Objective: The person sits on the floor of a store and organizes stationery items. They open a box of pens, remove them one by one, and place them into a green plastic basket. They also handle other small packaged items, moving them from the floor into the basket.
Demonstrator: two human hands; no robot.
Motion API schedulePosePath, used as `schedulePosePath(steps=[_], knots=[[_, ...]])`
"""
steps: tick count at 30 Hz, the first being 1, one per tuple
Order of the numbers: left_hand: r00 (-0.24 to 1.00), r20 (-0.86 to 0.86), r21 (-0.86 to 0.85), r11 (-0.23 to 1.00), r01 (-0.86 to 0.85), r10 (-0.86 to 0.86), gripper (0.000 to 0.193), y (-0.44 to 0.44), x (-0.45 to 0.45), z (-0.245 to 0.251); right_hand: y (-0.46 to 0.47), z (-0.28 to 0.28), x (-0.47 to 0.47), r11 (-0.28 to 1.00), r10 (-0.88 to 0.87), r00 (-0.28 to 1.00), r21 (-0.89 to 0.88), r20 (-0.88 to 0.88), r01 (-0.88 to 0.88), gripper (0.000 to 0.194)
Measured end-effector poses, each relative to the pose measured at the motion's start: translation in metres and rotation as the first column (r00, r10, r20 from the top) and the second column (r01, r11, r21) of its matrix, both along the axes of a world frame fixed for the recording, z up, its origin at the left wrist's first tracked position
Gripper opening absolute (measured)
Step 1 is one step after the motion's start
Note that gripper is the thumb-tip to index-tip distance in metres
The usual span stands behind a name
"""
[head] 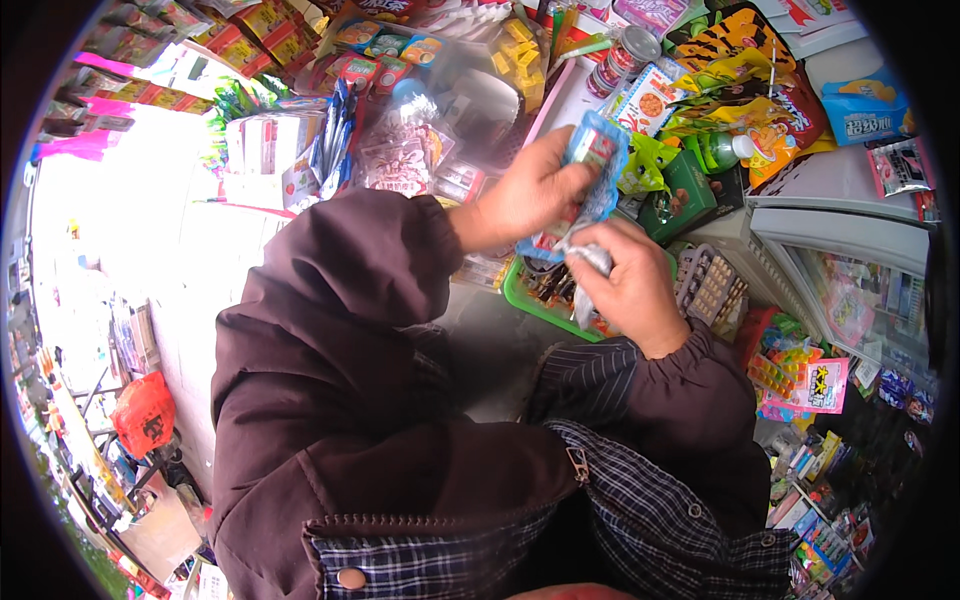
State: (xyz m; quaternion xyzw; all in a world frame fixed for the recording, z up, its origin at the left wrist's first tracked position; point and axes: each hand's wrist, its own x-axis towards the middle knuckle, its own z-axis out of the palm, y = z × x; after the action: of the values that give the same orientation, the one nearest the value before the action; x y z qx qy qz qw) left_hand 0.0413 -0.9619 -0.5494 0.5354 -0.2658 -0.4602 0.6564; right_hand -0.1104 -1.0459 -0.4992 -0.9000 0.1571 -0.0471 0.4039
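A blue-edged plastic packet with red and white contents slants in front of me. My left hand is closed around its side, with the thumb across the front. My right hand pinches a crumpled whitish piece of plastic at the packet's lower end. Blur there hides whether that piece is joined to the packet. Beneath both hands is a green tray with small dark wrapped pieces, partly covered by my right hand.
Snack bags, a green box and a green bottle crowd the upper right. A clear jar stands behind the packet. To the right is a glass-fronted freezer. Boxed goods stand at upper left.
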Motion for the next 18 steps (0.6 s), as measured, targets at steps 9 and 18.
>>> schedulePosePath(steps=[9, 18], knots=[[0.844, 0.431, -0.069, 0.944, -0.323, 0.320, 0.019, -0.012, 0.144, -0.061, -0.001, -0.003, -0.004, 0.899, -0.078, 0.996, 0.434, 0.031, 0.057, 0.018], [0.863, 0.506, 0.302, 0.940, -0.161, -0.015, 0.037, -0.024, 0.167, -0.109, 0.000, -0.003, -0.003, 0.907, 0.034, 0.999, 0.420, 0.014, -0.037, 0.018]])
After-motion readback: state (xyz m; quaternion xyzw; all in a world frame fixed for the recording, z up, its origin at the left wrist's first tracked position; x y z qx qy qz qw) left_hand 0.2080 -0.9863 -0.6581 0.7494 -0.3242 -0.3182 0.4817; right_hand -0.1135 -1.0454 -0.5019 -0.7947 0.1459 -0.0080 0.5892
